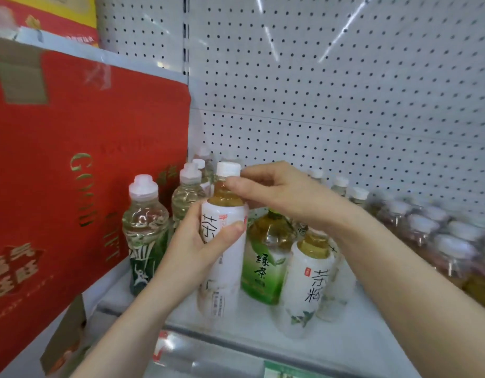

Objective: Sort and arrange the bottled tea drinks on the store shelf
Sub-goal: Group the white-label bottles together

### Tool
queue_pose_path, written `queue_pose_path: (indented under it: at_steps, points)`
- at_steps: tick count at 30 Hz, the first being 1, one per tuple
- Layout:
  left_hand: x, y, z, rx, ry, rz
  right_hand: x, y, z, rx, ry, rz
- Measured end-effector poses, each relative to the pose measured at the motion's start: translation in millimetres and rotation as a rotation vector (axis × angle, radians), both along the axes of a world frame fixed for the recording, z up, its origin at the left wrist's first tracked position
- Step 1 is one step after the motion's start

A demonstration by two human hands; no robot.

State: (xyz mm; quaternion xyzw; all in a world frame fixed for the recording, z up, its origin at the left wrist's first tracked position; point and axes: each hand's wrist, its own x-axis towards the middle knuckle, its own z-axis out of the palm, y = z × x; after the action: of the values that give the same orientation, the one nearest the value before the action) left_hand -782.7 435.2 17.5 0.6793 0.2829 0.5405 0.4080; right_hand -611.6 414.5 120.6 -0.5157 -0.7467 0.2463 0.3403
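Observation:
A white-labelled tea bottle with amber tea and a white cap stands upright at the shelf's front. My left hand wraps around its label from the left. My right hand pinches its neck just under the cap. A second white-labelled tea bottle stands to the right, beside a green-labelled tea bottle behind it. To the left stand clear bottles with pale liquid, the nearest one with a dark green label and another further back.
A large red carton walls off the left side of the white shelf. A row of pinkish bottles with white caps fills the right side, blurred. White pegboard forms the back.

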Motion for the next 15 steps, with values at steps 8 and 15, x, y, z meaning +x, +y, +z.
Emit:
queue_pose_path:
  at_steps: [8, 15]
  points:
    - [36, -28, -8, 0.108, 0.191, -0.154, -1, -68, -65, 0.257, 0.465, -0.393]
    - [74, -28, -6, 0.323, 0.211, -0.039, 53, -118, -84, 0.343, 0.804, -0.472]
